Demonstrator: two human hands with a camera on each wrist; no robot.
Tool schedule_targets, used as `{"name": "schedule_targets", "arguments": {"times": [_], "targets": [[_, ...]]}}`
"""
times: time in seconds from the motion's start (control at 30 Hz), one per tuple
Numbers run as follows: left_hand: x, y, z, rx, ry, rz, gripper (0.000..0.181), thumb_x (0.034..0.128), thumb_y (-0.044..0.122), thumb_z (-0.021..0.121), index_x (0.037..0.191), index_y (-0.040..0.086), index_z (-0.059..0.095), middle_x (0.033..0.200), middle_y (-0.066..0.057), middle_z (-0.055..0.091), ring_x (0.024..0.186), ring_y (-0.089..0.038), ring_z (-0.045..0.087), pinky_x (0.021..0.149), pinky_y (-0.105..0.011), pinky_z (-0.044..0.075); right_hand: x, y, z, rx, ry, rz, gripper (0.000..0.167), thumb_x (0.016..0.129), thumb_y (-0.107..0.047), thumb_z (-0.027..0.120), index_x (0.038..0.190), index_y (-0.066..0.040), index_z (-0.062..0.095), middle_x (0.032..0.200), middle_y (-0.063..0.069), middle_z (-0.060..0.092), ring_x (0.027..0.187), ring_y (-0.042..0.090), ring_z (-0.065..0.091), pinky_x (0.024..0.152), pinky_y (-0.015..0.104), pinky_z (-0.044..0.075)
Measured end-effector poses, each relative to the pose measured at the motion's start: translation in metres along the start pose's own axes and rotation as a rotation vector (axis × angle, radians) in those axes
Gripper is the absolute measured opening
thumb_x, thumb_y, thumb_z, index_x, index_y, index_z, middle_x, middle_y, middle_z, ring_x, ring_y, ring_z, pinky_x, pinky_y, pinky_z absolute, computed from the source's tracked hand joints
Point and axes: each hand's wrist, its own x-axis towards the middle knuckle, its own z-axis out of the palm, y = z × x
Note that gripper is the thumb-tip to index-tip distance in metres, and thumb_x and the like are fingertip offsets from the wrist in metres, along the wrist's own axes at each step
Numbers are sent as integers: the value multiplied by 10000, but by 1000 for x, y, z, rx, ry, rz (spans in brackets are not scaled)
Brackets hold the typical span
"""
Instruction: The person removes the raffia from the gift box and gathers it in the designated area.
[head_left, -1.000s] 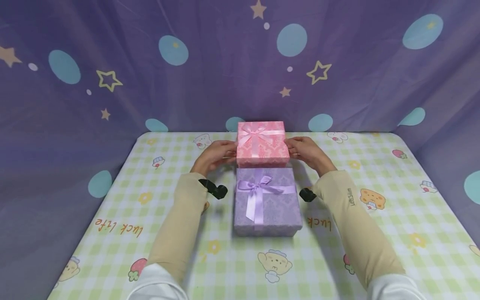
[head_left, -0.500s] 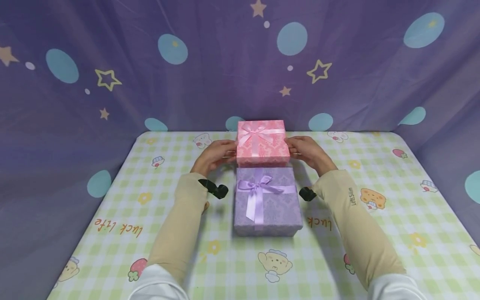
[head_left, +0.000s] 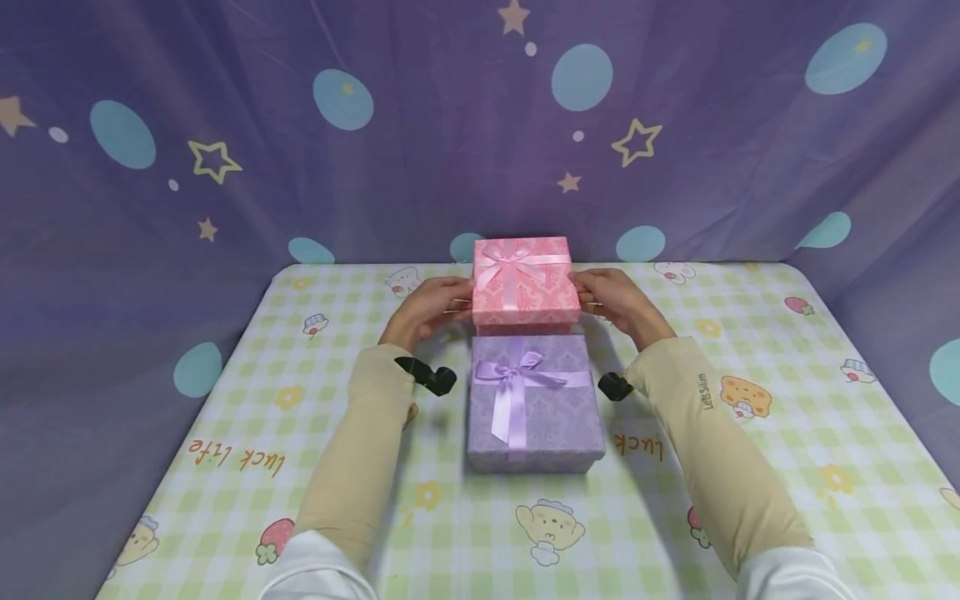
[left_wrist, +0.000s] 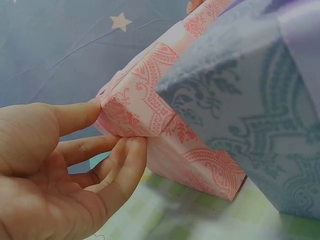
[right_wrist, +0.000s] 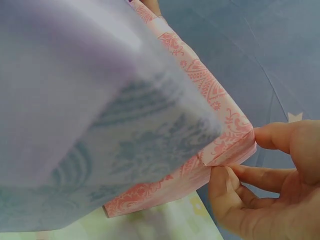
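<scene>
A pink patterned gift box with a ribbon bow on its lid [head_left: 525, 287] sits near the table's far edge. Below the lid shows a strip of the pink box's base [head_left: 525, 328]. My left hand [head_left: 429, 310] pinches the lid's left side, thumb against its side and fingertips under its lower rim, as the left wrist view shows. On the opposite side my right hand [head_left: 618, 304] grips the lid the same way. A purple gift box [head_left: 558, 425] with a satin bow stands in front, covering part of the pink base. In both wrist views this purple box [left_wrist: 250, 100] looms large and blurred.
A green-and-white checked tablecloth [head_left: 247, 500] with cartoon prints covers the table. A purple curtain [head_left: 465, 167] with stars and ovals hangs behind and at both sides. Small black devices [head_left: 617, 386] are strapped at the wrists.
The pink lid has risen slightly, and more of the base shows under it. Both hands have moved up a little with it. The purple box has stayed put.
</scene>
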Motion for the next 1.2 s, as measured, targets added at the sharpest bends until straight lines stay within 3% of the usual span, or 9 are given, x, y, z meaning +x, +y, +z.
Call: {"name": "schedule_targets", "arguments": {"times": [0.43, 0.67, 0.8, 1.03, 1.2], "targets": [[-6, 12, -2, -23, 3, 40, 420, 986, 238, 542, 1331, 1, 513, 1177, -115, 593, 958, -146, 615, 871, -257, 541, -8, -15, -1, 28, -1, -61, 446, 986, -230, 523, 1288, 95, 474, 747, -67, 608, 711, 41, 581, 687, 158, 513], [-17, 32, 3, 18, 118, 87, 452, 972, 401, 527, 1279, 71, 553, 1081, -76, 572, 972, -193, 589, 775, -249, 559, -15, -32, 4, 19, 80, -107, 550, 980, -349, 521, 1349, 50, 437, 1009, 16, 567, 893, 101, 574, 805, 197, 523], [-25, 43, 9, 37, 171, 140, 388, 966, 380, 547, 1198, 70, 578, 1028, -69, 591, 943, -189, 607, 761, -256, 561, -21, -41, 8, -37, 150, -147, 581, 969, -418, 516, 1351, 16, 458, 1110, 76, 544, 970, 152, 560, 922, 284, 507], [-38, 54, 14, 60, 199, 234, 403, 964, 328, 564, 1239, 35, 585, 970, -29, 602, 925, -167, 604, 922, -368, 524, -35, -50, 10, -77, 230, -215, 526, 956, -403, 551, 1332, -38, 509, 1206, 101, 562, 1050, 180, 564, 1037, 371, 443], [-43, 57, 13, 78, 190, 294, 403, 963, 272, 578, 1290, 36, 564, 1144, -97, 607, 1007, -199, 586, 978, -414, 489, -40, -51, 8, -81, 245, -288, 480, 946, -355, 588, 1327, -67, 535, 1119, 28, 589, 938, 126, 561, 972, 328, 469]]}}
